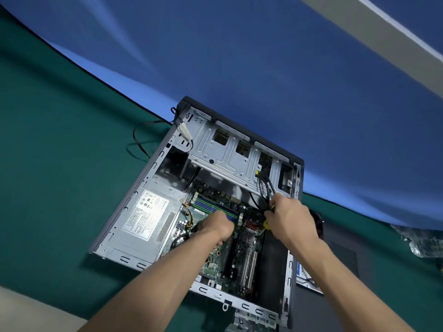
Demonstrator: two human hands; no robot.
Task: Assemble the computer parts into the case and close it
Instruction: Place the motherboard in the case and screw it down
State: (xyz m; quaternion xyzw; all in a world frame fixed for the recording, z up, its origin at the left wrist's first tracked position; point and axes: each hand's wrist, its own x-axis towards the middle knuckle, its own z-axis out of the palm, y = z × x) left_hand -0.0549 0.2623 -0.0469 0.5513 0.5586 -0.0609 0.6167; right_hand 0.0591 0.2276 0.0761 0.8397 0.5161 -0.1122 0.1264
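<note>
An open grey computer case (124,212) lies on its side on a green table. Inside it are a green motherboard (242,257), a silver power supply (148,216) at the left and a metal drive cage (230,154) at the far end. My left hand (215,226) is curled over the middle of the motherboard; what it holds is hidden. My right hand (287,216) grips black cables (263,188) with yellow connectors near the board's right edge. The cables run up to the drive cage.
A dark case side panel (340,259) lies to the right of the case, with a hard drive (304,276) on it. Clear plastic wrap (422,243) sits at the far right. A black cable (141,140) loops on the green table (48,164) by the case's far left corner.
</note>
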